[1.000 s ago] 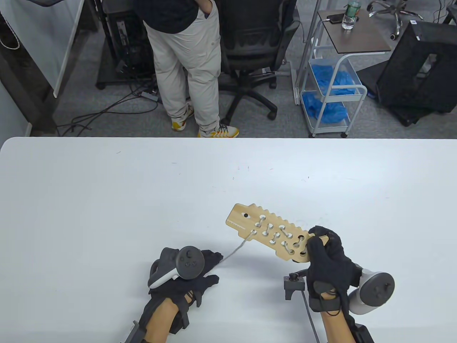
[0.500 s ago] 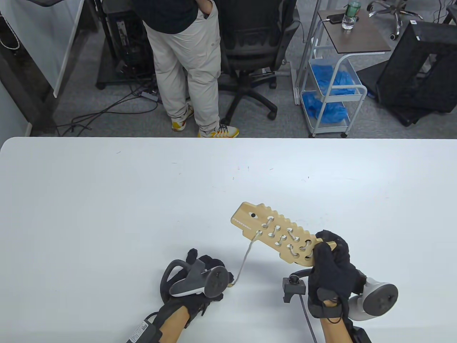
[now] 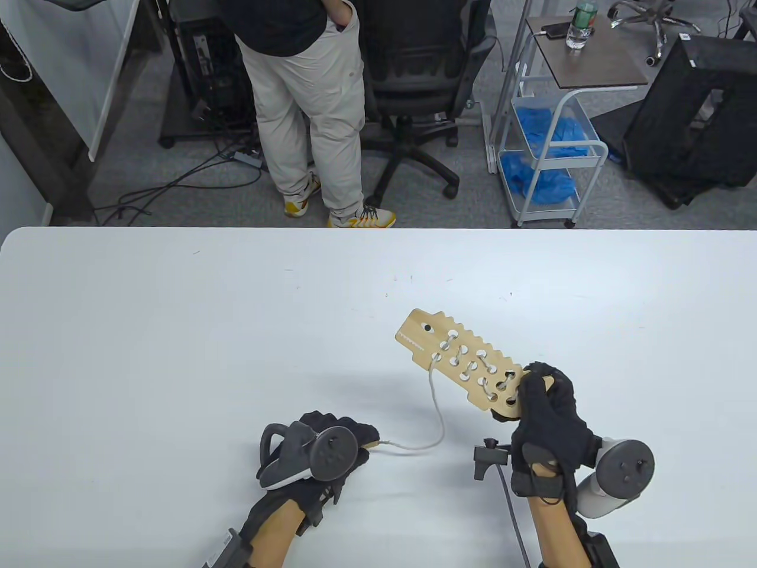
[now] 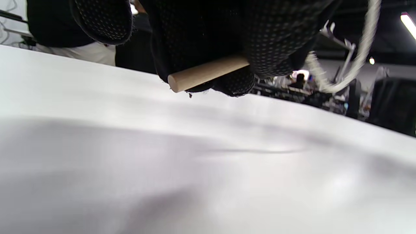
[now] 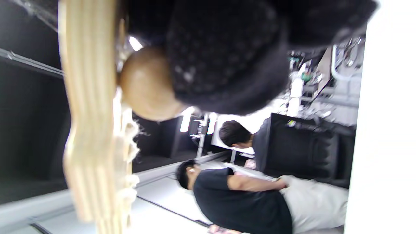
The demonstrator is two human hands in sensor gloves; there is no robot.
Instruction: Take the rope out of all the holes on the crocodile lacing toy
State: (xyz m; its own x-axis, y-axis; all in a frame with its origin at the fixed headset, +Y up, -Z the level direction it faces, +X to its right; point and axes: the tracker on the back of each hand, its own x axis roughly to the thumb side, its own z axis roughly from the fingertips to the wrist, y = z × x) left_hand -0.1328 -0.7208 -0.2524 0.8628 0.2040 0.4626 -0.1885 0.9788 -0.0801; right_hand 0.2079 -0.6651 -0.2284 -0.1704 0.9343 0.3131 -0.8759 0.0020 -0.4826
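Observation:
The wooden crocodile lacing toy (image 3: 458, 361) is held above the white table (image 3: 177, 331), head pointing up-left, with grey rope laced through several holes. My right hand (image 3: 547, 408) grips its tail end; in the right wrist view the toy (image 5: 89, 123) shows edge-on with a round wooden bead (image 5: 146, 84) under my fingers. A slack length of rope (image 3: 434, 414) hangs from a hole near the head and curves down to my left hand (image 3: 337, 441). That hand pinches the rope's wooden needle (image 4: 208, 72), seen close in the left wrist view with the rope (image 4: 354, 58) behind.
A person in beige trousers (image 3: 307, 100) stands beyond the table's far edge beside an office chair (image 3: 420, 77). A wheeled cart with blue items (image 3: 550, 148) and a side table with a bottle (image 3: 579, 26) stand at the back right. Cables lie on the floor.
My right hand has lifted the toy up and to the right. My left hand has turned and the rope has gone from taut to a slack curve.

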